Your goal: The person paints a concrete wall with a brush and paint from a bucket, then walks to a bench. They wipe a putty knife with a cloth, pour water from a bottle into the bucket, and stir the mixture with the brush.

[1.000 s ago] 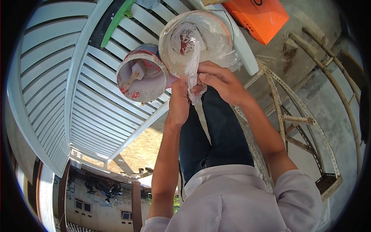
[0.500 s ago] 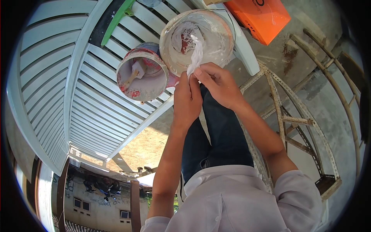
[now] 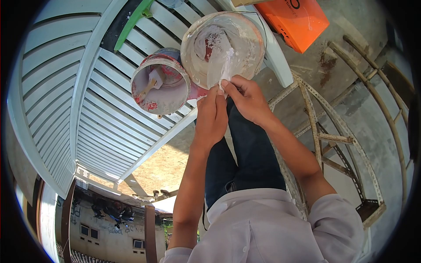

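Pinching hands: the left hand (image 3: 212,114) and the right hand (image 3: 251,100) were close together, both narrow, with the fingertips closed on a thin white strip (image 3: 226,65).
White strip: it went from the fingertips over the near rim of a large bucket (image 3: 189,55), and its far part was seen against the inside of this bucket.
Large bucket: it stood on the slatted bench (image 3: 127,116), near the right end of its front edge, with pale, messy residue on the inner wall.
Small pail (image 3: 187,90): it was on the bench just to the left of the large bucket; a brush (image 3: 154,81) leaned inside, and red and white stains marked the wall.
Green-edged tool (image 3: 131,24): it lay farther back on the bench, left of the large bucket.
Orange box (image 3: 302,24): it was beyond the right end of the bench.
Metal frame (image 3: 313,118): it stood to the right of the person's legs.
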A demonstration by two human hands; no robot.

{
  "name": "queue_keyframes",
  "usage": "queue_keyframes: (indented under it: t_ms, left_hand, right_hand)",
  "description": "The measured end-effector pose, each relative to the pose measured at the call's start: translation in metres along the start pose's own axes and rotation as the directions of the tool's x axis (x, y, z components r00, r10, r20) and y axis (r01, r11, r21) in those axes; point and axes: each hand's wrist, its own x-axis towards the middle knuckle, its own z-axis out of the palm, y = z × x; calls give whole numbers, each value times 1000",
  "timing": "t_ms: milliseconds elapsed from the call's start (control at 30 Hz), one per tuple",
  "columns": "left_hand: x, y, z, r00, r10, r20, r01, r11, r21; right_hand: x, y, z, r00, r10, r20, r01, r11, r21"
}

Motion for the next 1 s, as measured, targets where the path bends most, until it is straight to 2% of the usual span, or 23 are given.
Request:
queue_keyframes:
  t_ms: [33, 133, 333, 433, 533, 633, 733, 833, 933, 1000]
  left_hand:
    - [0, 3, -2, 994, -95, 49, 101, 987, -124]
    - [0, -4, -4, 978, -112, 175, 158, 948, -277]
    - [-3, -2, 9, 954, -179, 239, 271, 853, -446]
    - [-2, -5, 19, 960, -203, 195, 276, 819, -504]
    - [-3, 5, 16, 947, -248, 204, 317, 816, -484]
    - [-6, -4, 16, 967, -166, 195, 236, 872, -430]
    - [-10, -3, 15, 975, -169, 145, 220, 838, -499]
    - [-16, -7, 11, 980, -173, 96, 196, 800, -567]
    - [-26, -10, 4, 974, -214, 73, 211, 742, -637]
    - [-36, -22, -2, 972, -230, 41, 202, 739, -643]
  right_hand:
    - [-1, -2, 0, 1000, 13, 4, -13, 1000, 26]
    - [-4, -4, -12, 980, 97, 175, -144, 948, 284]
    - [-7, 1, -30, 945, 141, 294, -218, 944, 248]
    - [-4, 1, -27, 956, 188, 224, -241, 941, 239]
    - [0, 11, -21, 958, 222, 183, -264, 930, 256]
    - [0, 2, -18, 944, 258, 207, -297, 937, 183]
    - [0, 13, -20, 929, 125, 347, -257, 894, 367]
    - [2, 13, -17, 895, 58, 443, -304, 806, 508]
    - [4, 3, -10, 841, 106, 531, -319, 889, 328]
    - [7, 3, 2, 809, 145, 569, -354, 894, 275]
